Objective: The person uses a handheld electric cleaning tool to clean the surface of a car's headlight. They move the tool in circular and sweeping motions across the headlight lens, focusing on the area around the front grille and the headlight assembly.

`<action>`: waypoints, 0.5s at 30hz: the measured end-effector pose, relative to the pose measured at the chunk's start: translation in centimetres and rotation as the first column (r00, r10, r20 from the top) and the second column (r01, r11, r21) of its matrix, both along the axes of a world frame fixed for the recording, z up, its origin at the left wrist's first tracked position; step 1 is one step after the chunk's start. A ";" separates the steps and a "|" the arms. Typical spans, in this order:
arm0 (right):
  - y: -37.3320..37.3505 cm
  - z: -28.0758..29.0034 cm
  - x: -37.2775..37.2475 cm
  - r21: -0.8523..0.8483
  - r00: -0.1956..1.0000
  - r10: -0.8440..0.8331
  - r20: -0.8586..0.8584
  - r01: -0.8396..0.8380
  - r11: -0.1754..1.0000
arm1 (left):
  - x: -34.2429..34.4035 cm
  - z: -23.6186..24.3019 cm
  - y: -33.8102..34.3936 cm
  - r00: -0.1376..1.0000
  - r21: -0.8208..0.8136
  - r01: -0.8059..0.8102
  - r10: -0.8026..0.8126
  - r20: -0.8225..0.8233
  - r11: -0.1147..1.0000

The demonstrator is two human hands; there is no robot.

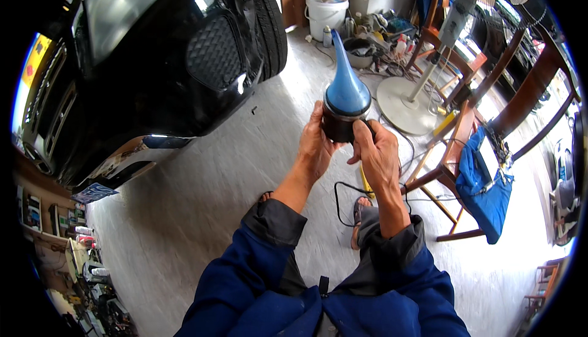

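Note:
Both of my hands hold what looks like a handheld blower, with a long blue tapering nozzle (348, 92) on a round dark body (338, 127). The nozzle points up and away from me, its slightly bent tip near the pile of clutter. My left hand (316, 147) is closed around the body's left side. On the right side, my right hand (376, 150) grips it with the thumb bent over the dark body. My fingers and palms hide the lower part of the body. Below my right hand a black cord (337, 199) loops near my sandalled foot (360, 211).
A black car (153, 86) fills the left side. At the back stand a white bucket (326, 15) and mixed clutter (380, 37). To the right are a fan's round base (404, 107) and a wooden chair (456, 147) with a blue cloth bag (484, 196). Cords cross the floor.

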State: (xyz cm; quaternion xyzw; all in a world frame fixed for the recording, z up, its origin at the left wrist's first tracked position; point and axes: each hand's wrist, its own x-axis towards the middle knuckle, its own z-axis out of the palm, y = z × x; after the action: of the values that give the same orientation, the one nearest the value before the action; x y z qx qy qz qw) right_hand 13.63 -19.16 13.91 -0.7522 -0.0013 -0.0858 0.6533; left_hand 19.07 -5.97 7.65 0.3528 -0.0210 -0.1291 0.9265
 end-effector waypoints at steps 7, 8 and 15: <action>-0.8 1.1 -0.6 0.064 0.998 0.056 -0.020 -0.055 0.996 | -0.4 1.2 0.6 0.997 0.062 0.048 -0.051 0.056 0.997; -1.2 1.3 -0.8 0.087 0.997 0.075 -0.030 -0.072 0.994 | -0.5 1.7 0.9 0.996 0.083 0.065 -0.070 0.057 0.994; -4.6 1.6 -2.5 0.181 0.990 0.086 0.112 -0.105 0.978 | -2.7 2.8 3.1 0.982 0.295 0.014 -0.068 0.174 0.956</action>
State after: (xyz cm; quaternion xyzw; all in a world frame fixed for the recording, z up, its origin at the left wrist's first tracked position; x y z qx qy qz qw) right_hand 11.11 -23.75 15.47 -0.6815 -0.0631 -0.0928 0.7232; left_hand 16.37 -2.91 10.49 0.4956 -0.0936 -0.1172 0.8555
